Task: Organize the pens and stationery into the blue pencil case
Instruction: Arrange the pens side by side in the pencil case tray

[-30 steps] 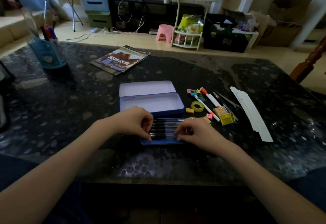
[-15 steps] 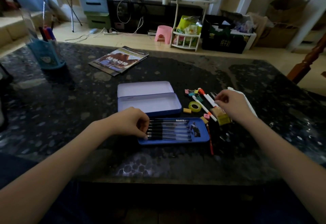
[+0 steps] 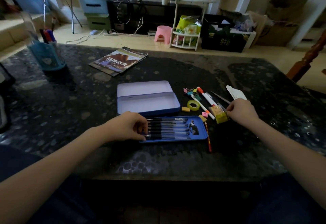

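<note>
Two hands of mine are on the dark table (image 3: 70, 110), and I place everything by the blue tray (image 3: 201, 135) near its front edge. Far to the tray's left and further back stands a blue pen holder (image 3: 46, 56); a book (image 3: 120, 61) lies behind the tray, also to the left. My left hand (image 3: 127, 126) rests at the tray's left end, fingers curled down onto the ends of the black pens (image 3: 169, 128) lying side by side inside it. Directly behind the tray sits the open blue pencil case (image 3: 148, 103), lid back. A red pencil (image 3: 208, 138) lies just beside the tray's right end. Behind and right of the tray lie a tape roll (image 3: 193, 105), small erasers (image 3: 185, 109), binder clips (image 3: 189, 91) and white markers (image 3: 206, 96). Further right, my right hand (image 3: 241, 110) pinches a small yellow-green box (image 3: 221, 117).
</note>
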